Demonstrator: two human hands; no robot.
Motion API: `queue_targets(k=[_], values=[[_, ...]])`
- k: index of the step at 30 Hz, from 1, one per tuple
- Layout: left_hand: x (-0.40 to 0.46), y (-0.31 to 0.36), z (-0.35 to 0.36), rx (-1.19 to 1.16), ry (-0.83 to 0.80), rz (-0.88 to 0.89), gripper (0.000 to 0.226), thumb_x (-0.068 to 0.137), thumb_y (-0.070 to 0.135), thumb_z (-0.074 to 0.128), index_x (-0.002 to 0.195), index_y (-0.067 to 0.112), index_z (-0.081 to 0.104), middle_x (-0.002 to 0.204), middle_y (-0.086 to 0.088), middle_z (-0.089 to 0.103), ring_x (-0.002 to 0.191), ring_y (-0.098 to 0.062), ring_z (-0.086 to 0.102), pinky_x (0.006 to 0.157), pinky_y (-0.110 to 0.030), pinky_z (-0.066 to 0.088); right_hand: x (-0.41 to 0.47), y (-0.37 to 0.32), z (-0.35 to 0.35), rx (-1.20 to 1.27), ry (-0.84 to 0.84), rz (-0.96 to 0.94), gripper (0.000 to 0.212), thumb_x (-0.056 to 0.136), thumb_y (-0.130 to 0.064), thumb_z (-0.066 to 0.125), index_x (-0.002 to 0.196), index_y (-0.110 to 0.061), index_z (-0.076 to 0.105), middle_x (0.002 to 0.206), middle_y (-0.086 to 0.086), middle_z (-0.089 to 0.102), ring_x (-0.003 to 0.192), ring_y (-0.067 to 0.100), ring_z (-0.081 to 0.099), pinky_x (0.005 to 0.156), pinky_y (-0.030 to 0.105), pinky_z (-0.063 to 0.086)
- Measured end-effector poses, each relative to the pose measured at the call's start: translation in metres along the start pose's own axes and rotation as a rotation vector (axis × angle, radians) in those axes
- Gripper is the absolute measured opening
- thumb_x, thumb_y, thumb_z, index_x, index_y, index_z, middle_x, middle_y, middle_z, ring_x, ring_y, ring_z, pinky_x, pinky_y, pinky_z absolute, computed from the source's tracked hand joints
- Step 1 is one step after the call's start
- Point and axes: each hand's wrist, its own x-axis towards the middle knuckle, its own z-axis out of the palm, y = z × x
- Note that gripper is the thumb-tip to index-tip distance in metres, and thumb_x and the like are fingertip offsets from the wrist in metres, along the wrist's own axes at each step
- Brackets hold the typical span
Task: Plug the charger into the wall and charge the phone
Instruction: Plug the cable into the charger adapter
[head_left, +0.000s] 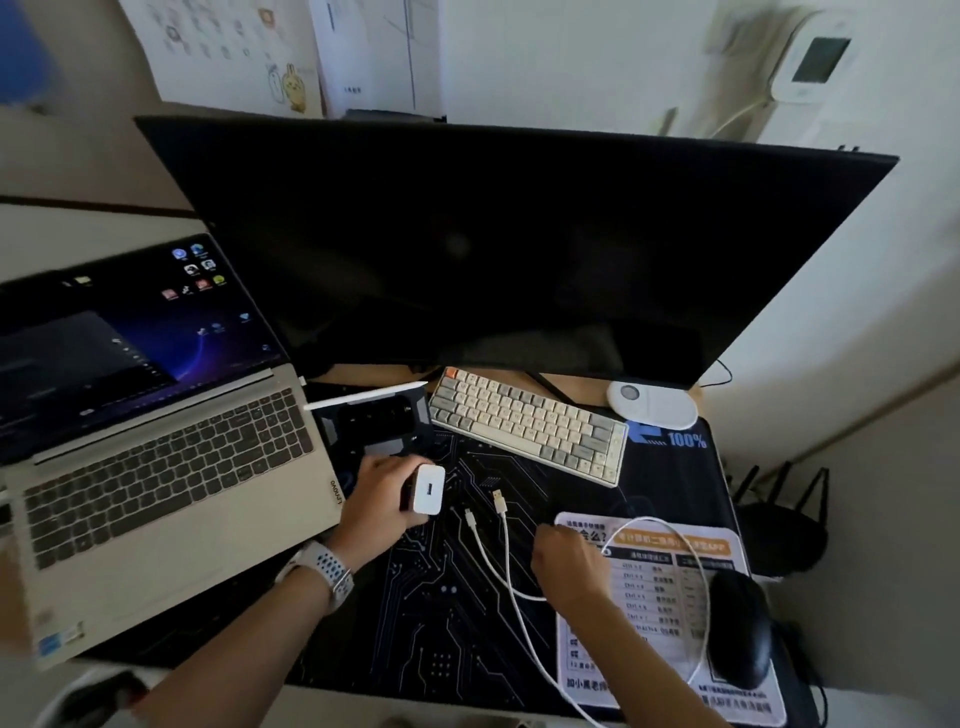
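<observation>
Left hand, left of frame centre, curling fingers snugly around the white charger, its USB port facing the camera. Right hand, lower right of centre, resting loosely closed on the white cable over the dark desk mat, grip on it unclear, both cable plugs lying free between the hands. Phone lying flat just above the left hand, beside the laptop and the keyboard, under the dark monitor; mouse sitting at lower right.
</observation>
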Motion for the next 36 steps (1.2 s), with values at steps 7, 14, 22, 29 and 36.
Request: queue_targets(k=[7, 14, 22, 29, 36], values=[[-0.009, 0.058, -0.037, -0.227, 0.169, 0.105, 0.068, 0.064, 0.007, 0.084, 0.124, 0.027, 0.059, 0.104, 0.029, 0.042, 0.114, -0.013, 0.036, 0.099, -0.041, 0.041, 0.013, -0.018, -0.003, -0.042, -0.046, -0.077, 0.012, 0.092, -0.015, 0.052, 0.099, -0.015, 0.062, 0.102, 0.007, 0.068, 0.091, 0.029, 0.068, 0.064, 0.033, 0.047], [-0.018, 0.128, -0.097, -0.206, 0.408, 0.349, 0.057, 0.067, 0.018, 0.083, 0.120, 0.018, 0.063, 0.112, 0.029, 0.053, 0.108, -0.013, 0.041, 0.086, -0.050, 0.048, 0.014, -0.014, -0.016, 0.006, -0.038, -0.125, 0.015, 0.092, -0.021, 0.051, 0.099, -0.017, 0.063, 0.104, 0.006, 0.069, 0.093, 0.029, 0.067, 0.072, 0.035, 0.053], [-0.031, 0.227, -0.179, -0.007, 0.701, 0.619, 0.050, 0.066, 0.028, 0.085, 0.109, 0.010, 0.067, 0.099, 0.003, 0.065, 0.096, -0.006, 0.035, 0.074, -0.048, 0.046, -0.003, -0.059, -0.182, 0.940, 0.265, -0.443, 0.013, 0.091, -0.014, 0.062, 0.100, -0.022, 0.066, 0.094, 0.002, 0.072, 0.090, 0.017, 0.067, 0.080, 0.036, 0.054], [-0.035, 0.253, -0.213, 0.054, 0.745, 0.698, 0.040, 0.071, 0.026, 0.079, 0.107, 0.011, 0.069, 0.100, 0.002, 0.066, 0.093, -0.017, 0.043, 0.080, -0.032, 0.036, -0.078, -0.071, -0.327, 0.820, 0.541, -1.144, 0.056, 0.083, 0.000, 0.064, 0.131, -0.025, 0.050, 0.133, -0.012, 0.052, 0.127, 0.025, 0.047, 0.093, 0.037, 0.050], [-0.039, 0.245, -0.230, 0.079, 0.702, 0.739, 0.034, 0.075, 0.028, 0.075, 0.105, 0.013, 0.069, 0.099, 0.003, 0.068, 0.090, -0.019, 0.041, 0.076, -0.026, 0.031, -0.096, -0.088, -0.331, 0.660, 0.457, -1.277, 0.058, 0.078, 0.012, 0.059, 0.130, -0.009, 0.052, 0.134, 0.011, 0.048, 0.131, 0.032, 0.043, 0.096, 0.048, 0.049]])
